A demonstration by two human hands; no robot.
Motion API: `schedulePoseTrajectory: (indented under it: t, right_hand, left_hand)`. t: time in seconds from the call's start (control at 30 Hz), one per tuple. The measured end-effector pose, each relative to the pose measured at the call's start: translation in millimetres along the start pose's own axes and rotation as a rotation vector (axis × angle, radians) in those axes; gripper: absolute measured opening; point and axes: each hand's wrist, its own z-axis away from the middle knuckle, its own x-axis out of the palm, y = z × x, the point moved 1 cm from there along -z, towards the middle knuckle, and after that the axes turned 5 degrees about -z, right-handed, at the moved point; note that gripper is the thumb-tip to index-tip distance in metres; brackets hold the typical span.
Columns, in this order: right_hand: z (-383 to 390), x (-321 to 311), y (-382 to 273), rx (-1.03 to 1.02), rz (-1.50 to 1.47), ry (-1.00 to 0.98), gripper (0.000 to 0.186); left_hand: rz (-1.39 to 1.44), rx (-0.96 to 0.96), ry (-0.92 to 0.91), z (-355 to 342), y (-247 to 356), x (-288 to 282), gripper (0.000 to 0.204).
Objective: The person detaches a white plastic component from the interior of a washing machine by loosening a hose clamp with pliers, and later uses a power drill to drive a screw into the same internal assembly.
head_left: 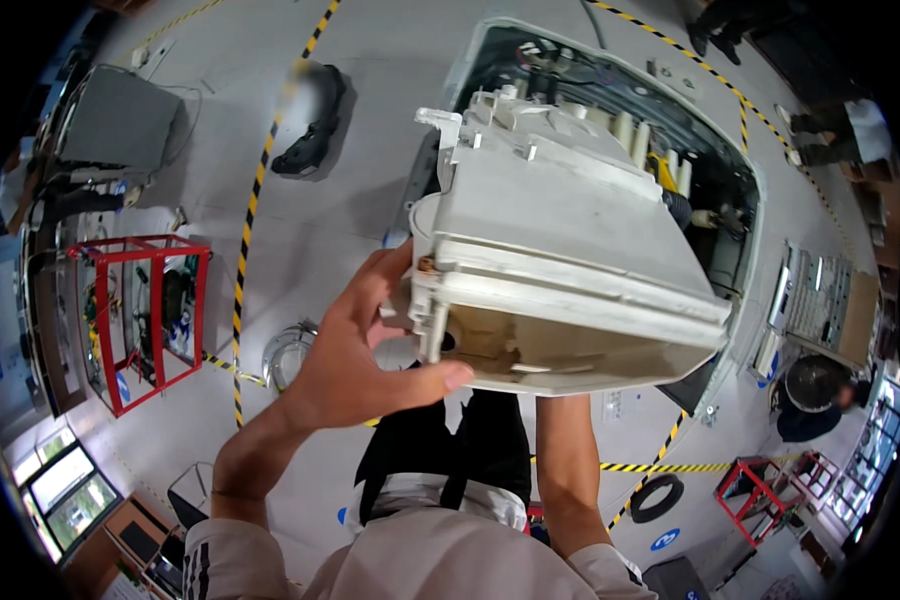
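Note:
I hold a large white plastic housing up in front of me, its hollow beige inside showing at the near end. My left hand grips the housing's left side, thumb along the lower edge. My right forearm rises beneath the housing, and that hand's fingers are hidden behind it. Partly covered by the housing is an open appliance cabinet with pipes, hoses and a yellow part inside.
Red metal frame carts stand at left and lower right. A dark molded part, a tire and a round metal ring lie on the floor, which has striped tape. Other people stand at both sides and top right.

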Motion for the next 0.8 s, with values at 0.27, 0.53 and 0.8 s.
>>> schedulePoseTrajectory:
  t: [0.27, 0.53, 0.8]
  right_hand:
    - [33, -57, -107, -0.202, 0.14, 0.046, 0.07]
    - [42, -103, -170, -0.299, 0.233, 0.046, 0.07]
    - [81, -25, -175, -0.367, 0.089, 0.006, 0.07]
  left_hand:
    - [0.04, 0.237, -0.064, -23, -31, 125, 0.065]
    - [-0.058, 0.265, -0.042, -39, -31, 155, 0.056]
    - [-0.165, 0.354, 0.028, -42, -42, 165, 0.054]
